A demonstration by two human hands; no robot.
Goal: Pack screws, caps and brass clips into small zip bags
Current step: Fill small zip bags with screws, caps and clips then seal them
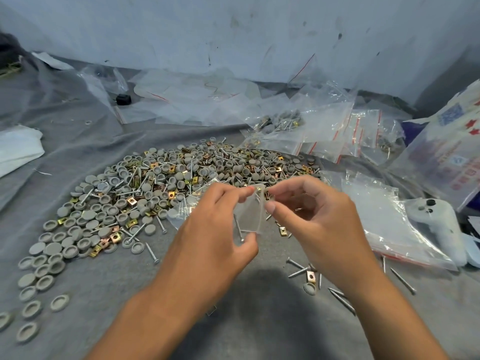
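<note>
Both forearms are bare, with no sleeves in view. The left hand [215, 229] and right hand [319, 222] wear no gloves, rings or watch; nails are short.

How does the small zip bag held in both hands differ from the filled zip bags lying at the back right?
The held bag looks empty, pinched at its top by the left hand and right hand; the filled bags already hold screws, caps and brass clips. The held bag hangs upright above the cloth; the filled bags lie flat in a loose heap, untouched. Both are small and clear.
</note>
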